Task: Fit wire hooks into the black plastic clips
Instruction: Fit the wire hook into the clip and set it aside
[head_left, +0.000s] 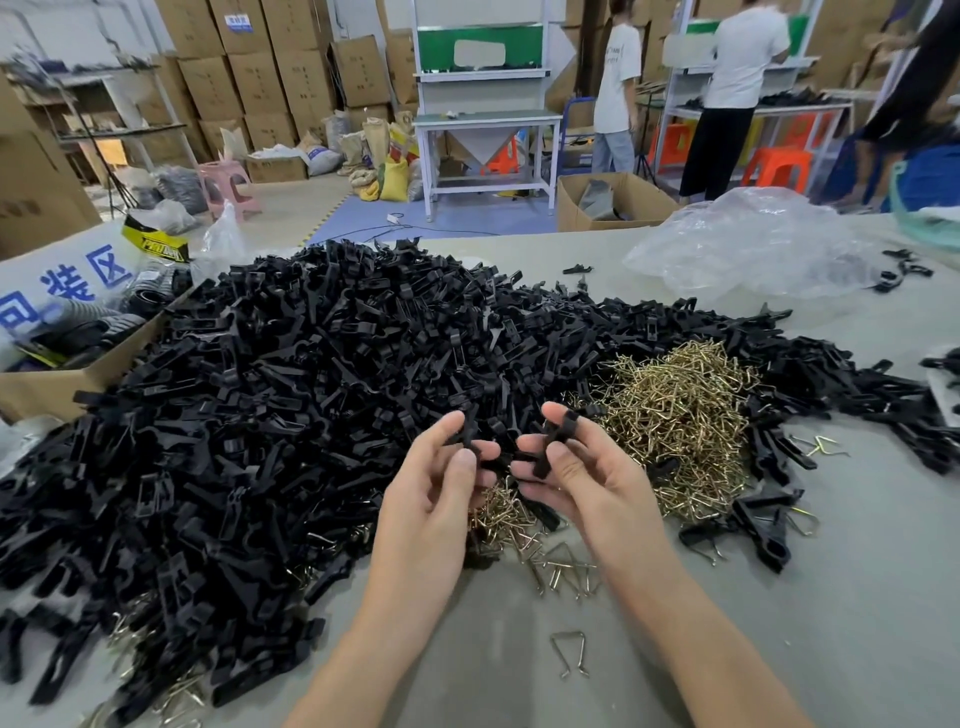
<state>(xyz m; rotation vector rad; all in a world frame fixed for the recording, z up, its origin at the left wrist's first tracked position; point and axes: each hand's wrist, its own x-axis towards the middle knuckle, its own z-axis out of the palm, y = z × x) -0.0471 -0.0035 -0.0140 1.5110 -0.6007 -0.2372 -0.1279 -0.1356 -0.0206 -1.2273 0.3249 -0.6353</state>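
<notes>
A huge heap of black plastic clips (291, 395) covers the left and middle of the table. A pile of brass-coloured wire hooks (680, 415) lies to the right of my hands, with more hooks (506, 519) under them. My left hand (441, 488) pinches a black clip piece (470, 434) between thumb and fingers. My right hand (571, 467) grips another black clip piece (553, 447), held upright. The two hands are close together above the hooks. A single loose wire hook (570, 652) lies on the table between my forearms.
An open cardboard box (57, 384) with dark parts stands at the left edge. A crumpled clear plastic bag (753, 244) lies at the back right. A few assembled clips (763, 525) lie to the right. People stand at workbenches (488, 124) beyond the table.
</notes>
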